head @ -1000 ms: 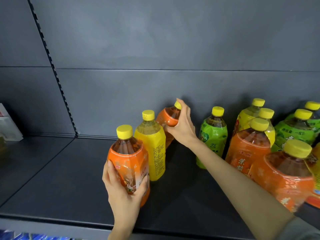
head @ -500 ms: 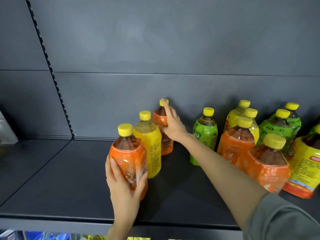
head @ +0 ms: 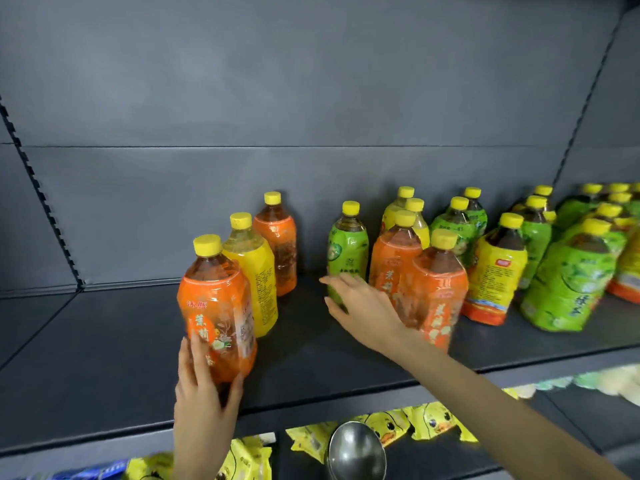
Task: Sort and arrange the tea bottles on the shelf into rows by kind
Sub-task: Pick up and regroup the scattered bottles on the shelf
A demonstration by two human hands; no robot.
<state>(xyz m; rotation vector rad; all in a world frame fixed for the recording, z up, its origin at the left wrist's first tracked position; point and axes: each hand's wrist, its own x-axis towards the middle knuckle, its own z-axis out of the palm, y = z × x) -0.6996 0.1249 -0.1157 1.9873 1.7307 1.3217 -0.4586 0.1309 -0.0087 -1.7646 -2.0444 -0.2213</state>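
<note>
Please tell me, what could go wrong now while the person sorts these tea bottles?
1. The front orange bottle is near the shelf edge, and the left hand holds it only low down; it could tip off.
2. The right hand is open beside the green bottle; its forearm passes the nearby orange bottle and might knock it over.

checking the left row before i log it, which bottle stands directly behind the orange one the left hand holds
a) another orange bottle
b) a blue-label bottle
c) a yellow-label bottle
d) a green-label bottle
c: the yellow-label bottle stands right behind the orange bottle that the left hand grips, and a second orange bottle comes only after it, at the back.
</note>
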